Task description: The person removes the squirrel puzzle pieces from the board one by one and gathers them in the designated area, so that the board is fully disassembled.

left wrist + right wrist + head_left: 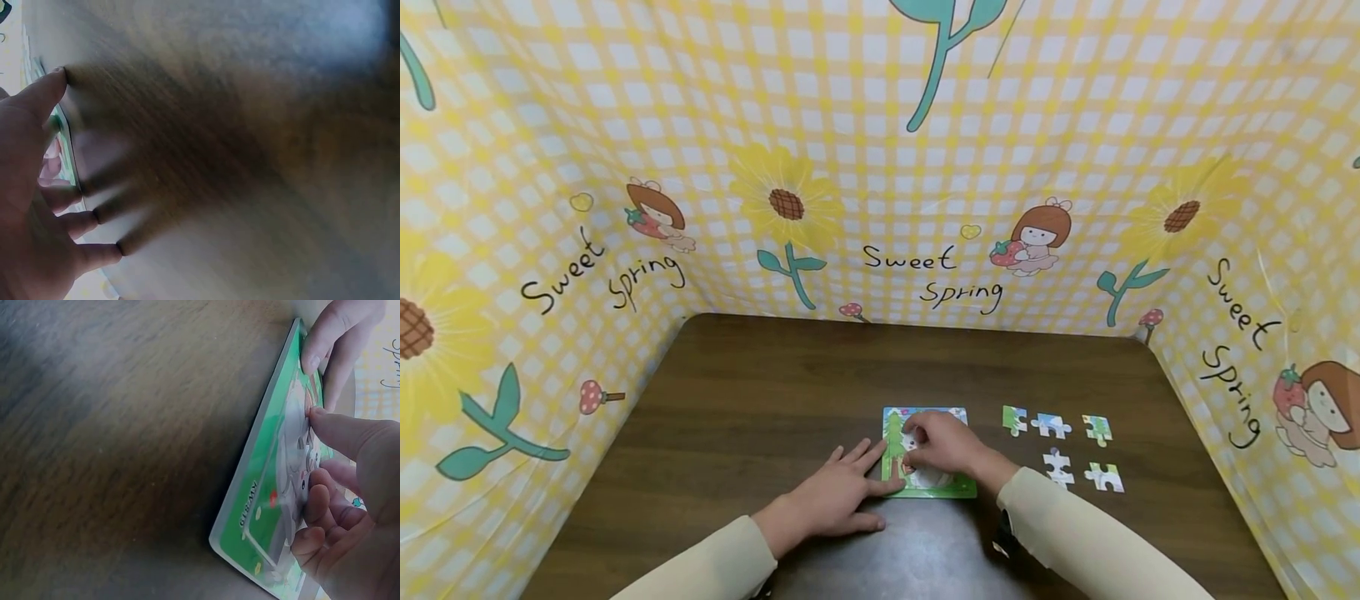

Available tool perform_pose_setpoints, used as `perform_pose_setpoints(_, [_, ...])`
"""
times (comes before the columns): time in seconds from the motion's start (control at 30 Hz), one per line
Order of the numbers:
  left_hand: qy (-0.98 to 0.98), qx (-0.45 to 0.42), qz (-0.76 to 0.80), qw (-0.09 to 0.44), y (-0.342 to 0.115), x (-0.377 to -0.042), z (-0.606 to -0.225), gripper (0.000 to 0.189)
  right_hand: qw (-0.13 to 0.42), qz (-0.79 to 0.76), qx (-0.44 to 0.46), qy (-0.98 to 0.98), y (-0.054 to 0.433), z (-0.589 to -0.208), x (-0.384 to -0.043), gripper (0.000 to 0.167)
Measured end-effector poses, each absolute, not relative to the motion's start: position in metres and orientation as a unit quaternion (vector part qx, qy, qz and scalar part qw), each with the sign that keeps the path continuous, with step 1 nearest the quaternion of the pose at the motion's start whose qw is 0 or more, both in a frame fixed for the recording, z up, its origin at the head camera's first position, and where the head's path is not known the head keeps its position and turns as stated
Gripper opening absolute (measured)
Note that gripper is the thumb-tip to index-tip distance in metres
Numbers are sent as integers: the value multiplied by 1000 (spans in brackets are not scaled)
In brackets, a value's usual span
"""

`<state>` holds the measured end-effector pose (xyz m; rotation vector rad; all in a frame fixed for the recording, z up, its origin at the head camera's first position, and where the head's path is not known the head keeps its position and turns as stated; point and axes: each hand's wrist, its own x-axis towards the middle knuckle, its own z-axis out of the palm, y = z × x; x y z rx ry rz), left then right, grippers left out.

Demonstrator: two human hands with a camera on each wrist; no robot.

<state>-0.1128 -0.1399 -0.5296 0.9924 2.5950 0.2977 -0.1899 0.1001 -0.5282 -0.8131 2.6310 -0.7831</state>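
Note:
A jigsaw board (pixel 951 492) with a green and blue printed border lies on the table, partly hidden under both hands. My left hand (pixel 835 498) rests at its left side with fingers spread, one finger lying over the lower left border. Above the picture, my right hand (pixel 951 446) has its thumb and curled fingers around a puzzle piece (pixel 912 442) on the board's left half. The right wrist view shows the thumb (pixel 340 428) touching the picture surface, close to the green border (pixel 250 512). Loose puzzle pieces (pixel 1051 426) lie right of the board.
Several interlocking pieces, among them a lower right one (pixel 1105 477), are spread near the right forearm. The dark wooden table (pixel 760 383) is walled at the back and sides by a yellow checked cloth (pixel 880 208).

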Motion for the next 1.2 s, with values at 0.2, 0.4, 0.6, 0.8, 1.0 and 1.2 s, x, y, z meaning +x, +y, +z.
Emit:
perform_pose_setpoints(0.2, [917, 344, 104, 171, -138, -112, -530, 59, 146, -281, -267, 910, 98, -527, -190, 34])
perform_pose_setpoints(0.4, [917, 344, 99, 173, -137, -111, -528, 58, 160, -292, -252, 909, 96, -526, -193, 33])
perform_pose_setpoints(0.6, [917, 342, 93, 183, -136, -112, -525, 58, 160, -296, -258, 906, 96, -525, -193, 26])
perform_pose_setpoints(0.8, [917, 335, 95, 193, -134, -111, -522, 58, 164, -326, -256, 895, 97, -523, -190, 19])
perform_pose_setpoints(1.0, [917, 332, 99, 196, -134, -111, -519, 58, 155, -351, -256, 887, 100, -525, -191, 17])
perform_pose_setpoints(1.2, [917, 331, 100, 197, -134, -111, -520, 58, 133, -363, -264, 884, 102, -527, -189, 16])
